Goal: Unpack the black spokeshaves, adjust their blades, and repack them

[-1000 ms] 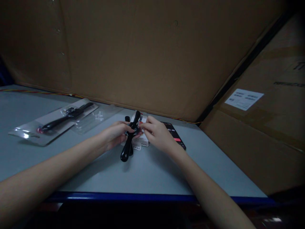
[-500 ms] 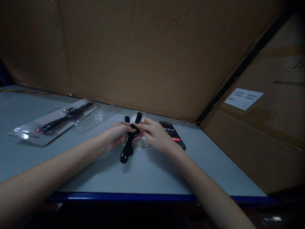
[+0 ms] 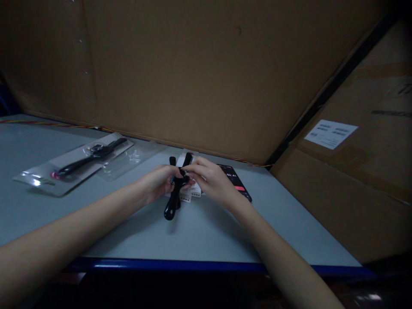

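A black tool with a long rounded handle [image 3: 172, 205] and a wider middle is held up over the table, tilted toward me. My left hand [image 3: 162, 179] is closed around its middle, with the thumb on top. The closed fingertips of my right hand [image 3: 207, 178] pinch at the same middle part from the other side; any small piece between them is too small to make out. Behind and below it lies a second black handled piece [image 3: 172, 161], mostly hidden. White printed cards [image 3: 195, 191] lie under my hands.
Left on the grey table [image 3: 206, 240] lies a similar black tool in a clear blister pack [image 3: 77, 165], beside an empty clear plastic shell [image 3: 131, 161]. A phone [image 3: 236, 182] showing a timer lies right of my hands. Cardboard [image 3: 180, 77] walls the back; a labelled box [image 3: 347, 171] stands right.
The view has shifted very slightly. My right fingers have moved a little at the tool's middle, while my left hand keeps its hold.
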`<action>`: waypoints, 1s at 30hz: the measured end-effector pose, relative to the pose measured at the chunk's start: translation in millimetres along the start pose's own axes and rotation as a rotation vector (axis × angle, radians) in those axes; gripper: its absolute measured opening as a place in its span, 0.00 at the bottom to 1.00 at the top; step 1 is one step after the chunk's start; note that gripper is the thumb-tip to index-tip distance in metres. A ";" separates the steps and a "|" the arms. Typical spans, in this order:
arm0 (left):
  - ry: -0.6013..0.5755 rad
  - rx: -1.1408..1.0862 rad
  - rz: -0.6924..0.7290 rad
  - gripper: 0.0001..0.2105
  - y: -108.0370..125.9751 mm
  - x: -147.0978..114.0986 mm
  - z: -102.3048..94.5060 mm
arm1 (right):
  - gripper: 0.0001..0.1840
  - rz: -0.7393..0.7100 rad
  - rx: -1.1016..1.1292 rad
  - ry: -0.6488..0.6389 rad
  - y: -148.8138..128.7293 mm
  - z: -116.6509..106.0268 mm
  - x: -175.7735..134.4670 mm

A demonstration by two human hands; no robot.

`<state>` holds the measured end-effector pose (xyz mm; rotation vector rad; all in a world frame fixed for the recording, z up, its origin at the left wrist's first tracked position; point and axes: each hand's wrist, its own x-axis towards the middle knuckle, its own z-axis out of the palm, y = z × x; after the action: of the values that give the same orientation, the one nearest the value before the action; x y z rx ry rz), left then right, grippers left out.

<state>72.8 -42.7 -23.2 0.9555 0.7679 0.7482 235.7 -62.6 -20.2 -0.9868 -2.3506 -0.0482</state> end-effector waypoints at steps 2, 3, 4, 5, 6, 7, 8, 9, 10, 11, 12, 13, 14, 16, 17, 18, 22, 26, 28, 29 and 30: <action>-0.008 -0.001 -0.013 0.12 0.8 -1.4 0.1 | 0.14 0.004 -0.044 -0.025 0.6 -0.2 -0.1; -0.013 -0.006 -0.019 0.13 1.1 -1.9 0.2 | 0.14 0.001 -0.064 -0.031 1.0 -0.3 -0.1; -0.019 -0.010 -0.023 0.14 1.3 -2.3 0.2 | 0.14 -0.006 -0.081 -0.035 1.4 -0.4 0.0; -0.027 -0.014 -0.026 0.14 1.2 -2.4 0.2 | 0.14 -0.015 -0.095 -0.038 1.7 -0.4 0.1; -0.035 -0.019 -0.025 0.15 0.9 -2.4 0.1 | 0.15 -0.023 -0.106 -0.045 1.9 -0.4 0.2; -0.040 -0.023 -0.022 0.16 0.4 -2.1 0.0 | 0.15 -0.030 -0.119 -0.051 1.8 -0.2 0.3; -0.044 -0.025 -0.019 0.16 -0.2 -1.8 -0.1 | 0.15 -0.036 -0.133 -0.063 1.5 -0.1 0.4; -0.046 -0.025 -0.018 0.17 -0.9 -1.3 -0.3 | 0.15 -0.043 -0.149 -0.076 0.9 0.0 0.5; -0.046 -0.022 -0.018 0.17 -1.7 -0.7 -0.4 | 0.16 -0.050 -0.165 -0.088 0.1 0.0 0.5; -0.044 -0.020 -0.019 0.17 -2.4 -0.1 -0.6 | 0.16 -0.055 -0.179 -0.092 -0.8 -0.1 0.6; -0.042 -0.018 -0.023 0.17 -3.0 0.5 -0.7 | 0.17 -0.056 -0.188 -0.090 -1.8 -0.3 0.6; -0.042 -0.018 -0.027 0.17 -3.5 1.0 -0.7 | 0.17 -0.057 -0.193 -0.082 -2.7 -0.6 0.7; -0.044 -0.021 -0.031 0.17 -3.8 1.5 -0.7 | 0.16 -0.061 -0.194 -0.077 -3.4 -0.8 0.8; -0.044 -0.026 -0.046 0.18 -3.8 1.8 -0.4 | 0.14 -0.078 -0.185 -0.077 -3.8 -1.4 1.1; -0.039 -0.025 -0.053 0.18 -3.5 1.7 -0.1 | 0.13 -0.091 -0.179 -0.085 -3.6 -1.6 1.2; -0.031 -0.022 -0.056 0.18 -3.2 1.4 0.2 | 0.12 -0.104 -0.173 -0.093 -3.1 -1.8 1.3; -0.012 -0.013 -0.038 0.18 -2.2 0.1 1.2 | 0.11 -0.113 -0.160 -0.102 -0.1 -1.5 1.1; -0.031 0.009 -0.017 0.17 -3.1 1.0 1.4 | 0.12 -0.117 -0.183 -0.084 0.3 0.4 1.4; -0.032 0.009 -0.008 0.17 -3.5 1.8 1.7 | 0.12 -0.103 -0.218 -0.073 -1.0 1.2 1.8; -0.027 0.010 -0.003 0.17 -3.6 2.1 2.0 | 0.12 -0.094 -0.234 -0.071 -1.9 1.4 2.0; -0.023 0.012 -0.001 0.17 -3.7 2.3 2.3 | 0.11 -0.086 -0.244 -0.073 -2.9 1.5 2.1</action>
<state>76.7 -43.2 -26.3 0.9736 0.7533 0.7314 231.9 -62.9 -19.7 -1.0140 -2.4956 -0.3450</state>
